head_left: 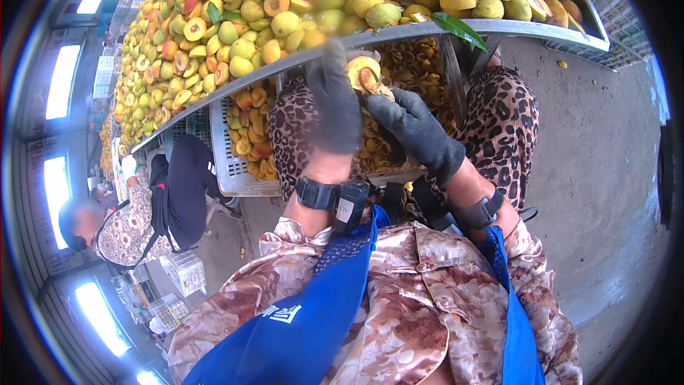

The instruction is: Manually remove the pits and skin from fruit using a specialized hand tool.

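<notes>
"So, where's the cut fruit (pixel 362 69)?"
"Upper middle of the frame, between the left hand (pixel 335 103) and the right hand (pixel 415 127), both gloved, just below the metal rim (pixel 527 29)."
"How are they set?"
"The right pinches the fruit's lower end; the left is blurred, so I can't tell whether it grips anything."
"And above?"
"Heaped yellow fruit (pixel 243 48), a green leaf (pixel 459 28) lying across the rim."

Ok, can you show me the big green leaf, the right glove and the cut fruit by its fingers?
Big green leaf (pixel 459 29): head view, its middle.
Right glove (pixel 419 128): head view, back of the hand.
Cut fruit (pixel 363 70): head view, its cut face.
</notes>
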`<action>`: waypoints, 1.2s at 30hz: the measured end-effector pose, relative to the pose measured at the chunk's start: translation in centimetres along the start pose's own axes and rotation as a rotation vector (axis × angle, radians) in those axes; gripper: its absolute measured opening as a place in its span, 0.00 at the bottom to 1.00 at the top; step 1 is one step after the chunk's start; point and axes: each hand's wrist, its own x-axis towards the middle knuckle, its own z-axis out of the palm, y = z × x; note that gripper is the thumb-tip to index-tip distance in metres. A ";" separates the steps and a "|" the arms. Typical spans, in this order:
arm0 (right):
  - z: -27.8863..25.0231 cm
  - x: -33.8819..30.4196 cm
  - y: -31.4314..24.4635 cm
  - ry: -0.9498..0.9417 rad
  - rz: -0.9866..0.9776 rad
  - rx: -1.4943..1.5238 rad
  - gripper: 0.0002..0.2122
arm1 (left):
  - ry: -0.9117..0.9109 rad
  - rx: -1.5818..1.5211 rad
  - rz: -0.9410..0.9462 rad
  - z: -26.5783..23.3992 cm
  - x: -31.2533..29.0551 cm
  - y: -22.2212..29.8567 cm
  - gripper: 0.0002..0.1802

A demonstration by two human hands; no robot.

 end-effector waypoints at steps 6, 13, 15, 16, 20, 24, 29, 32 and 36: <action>-0.7 0.0 0.6 -0.018 -0.010 -0.108 0.20 | 0.023 -0.056 0.030 0.5 -0.5 0.0 0.36; -0.7 -0.9 0.4 -0.039 0.082 0.145 0.20 | -0.161 0.166 0.142 -0.1 -0.2 1.4 0.36; -0.9 -1.2 0.1 -0.150 0.234 0.121 0.20 | -0.255 0.190 0.089 -0.5 0.0 2.4 0.36; -0.9 -1.2 0.2 -0.151 0.231 0.117 0.20 | -0.352 0.206 0.043 -0.5 0.2 2.8 0.36; -0.3 -0.8 1.5 -0.078 0.077 0.191 0.20 | -0.402 0.136 0.092 -0.2 0.6 2.1 0.29; -0.8 -0.8 0.2 -0.105 -0.001 0.045 0.18 | -0.170 -0.198 0.025 1.1 -0.6 2.1 0.34; 0.5 -1.8 -1.3 -0.125 0.096 0.386 0.18 | -0.549 -0.500 -0.126 0.5 0.6 2.3 0.33; 0.3 -1.4 0.1 -0.217 0.084 0.288 0.15 | -0.475 -0.450 -0.171 -0.1 -0.3 3.2 0.29; 0.2 -0.9 0.3 -0.302 0.071 -0.109 0.18 | -0.106 -0.229 -0.156 -2.0 -0.8 4.5 0.30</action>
